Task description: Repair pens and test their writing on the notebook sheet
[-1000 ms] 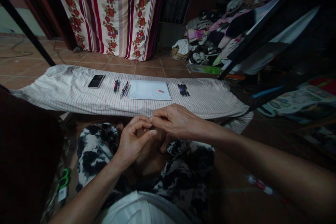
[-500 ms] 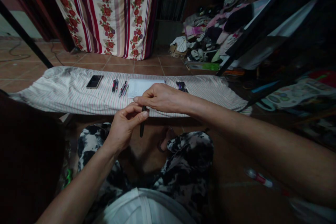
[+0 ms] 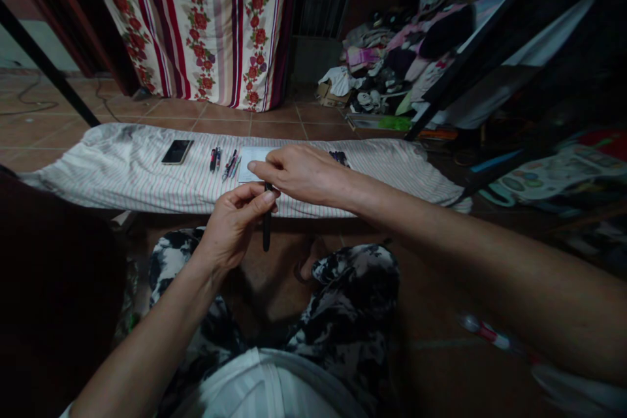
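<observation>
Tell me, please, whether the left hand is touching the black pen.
Touching. The head view shows the left hand pinching the black pen between thumb and fingers, the pen's lower part showing below them.

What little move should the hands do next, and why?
Maybe lift the right hand a little: it seems to hide the top of the dark pen, and the left hand is pinching the pen, whose lower end points down.
</observation>
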### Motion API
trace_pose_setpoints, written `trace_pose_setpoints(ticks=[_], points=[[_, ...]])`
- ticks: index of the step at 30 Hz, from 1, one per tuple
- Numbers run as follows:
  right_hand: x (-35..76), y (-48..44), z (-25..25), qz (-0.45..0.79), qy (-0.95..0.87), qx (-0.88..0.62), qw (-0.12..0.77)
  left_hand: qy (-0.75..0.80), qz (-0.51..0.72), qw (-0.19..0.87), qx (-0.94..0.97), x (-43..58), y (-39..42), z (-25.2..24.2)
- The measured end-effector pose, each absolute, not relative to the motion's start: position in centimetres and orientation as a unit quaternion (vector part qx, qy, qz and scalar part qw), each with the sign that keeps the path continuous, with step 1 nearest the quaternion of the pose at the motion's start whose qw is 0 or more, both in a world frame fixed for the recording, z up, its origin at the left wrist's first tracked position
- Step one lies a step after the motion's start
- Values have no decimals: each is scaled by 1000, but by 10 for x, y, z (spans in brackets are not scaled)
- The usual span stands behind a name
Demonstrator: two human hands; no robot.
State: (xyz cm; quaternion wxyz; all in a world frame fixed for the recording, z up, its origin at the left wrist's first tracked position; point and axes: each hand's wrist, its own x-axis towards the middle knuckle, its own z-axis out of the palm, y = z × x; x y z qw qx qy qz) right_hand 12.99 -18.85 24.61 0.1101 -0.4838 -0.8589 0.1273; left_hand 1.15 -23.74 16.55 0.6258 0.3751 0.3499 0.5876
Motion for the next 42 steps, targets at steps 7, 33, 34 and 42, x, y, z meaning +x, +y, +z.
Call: trace_pose_setpoints(ticks=[7,33,34,42], points=[[132,-190,240,119,-869,-418,237,339,587,634,372,14,-238,163],[155,-178,249,312,-867,-349,173,363,579,602,414,9,-238,161],[155,-178,250,309,-869,-349,168,366,579,597,417,9,-239,162],[157,-179,253,283,-881,-356,130,378,582,563,449,10,-239,161]])
